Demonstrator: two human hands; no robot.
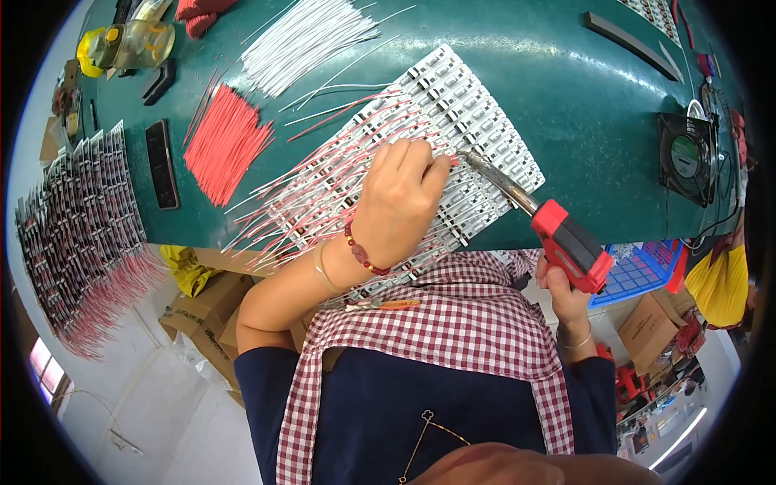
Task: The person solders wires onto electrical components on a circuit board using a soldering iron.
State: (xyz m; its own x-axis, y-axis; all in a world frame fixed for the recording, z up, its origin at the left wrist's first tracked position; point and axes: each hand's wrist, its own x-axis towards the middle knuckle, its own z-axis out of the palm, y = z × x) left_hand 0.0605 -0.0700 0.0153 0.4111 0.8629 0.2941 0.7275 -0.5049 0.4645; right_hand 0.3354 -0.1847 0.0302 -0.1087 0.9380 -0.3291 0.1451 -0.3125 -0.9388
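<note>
My left hand (400,198) rests on a panel of white LED strips (453,121) on the green table, its fingertips pinching a thin wire against a strip near the iron's tip. My right hand (566,295) grips the red handle of a soldering iron (566,238); its metal tip (473,159) touches the panel just right of my left fingertips. Many red and white wires (323,190) stick out from the panel's left edge under my wrist.
A bundle of loose red wires (226,141) and a bundle of white wires (307,36) lie at the back left. A black bar (162,164), a yellow jar (133,44), a small black fan (687,153) and finished wired strips (81,218) surround the work area.
</note>
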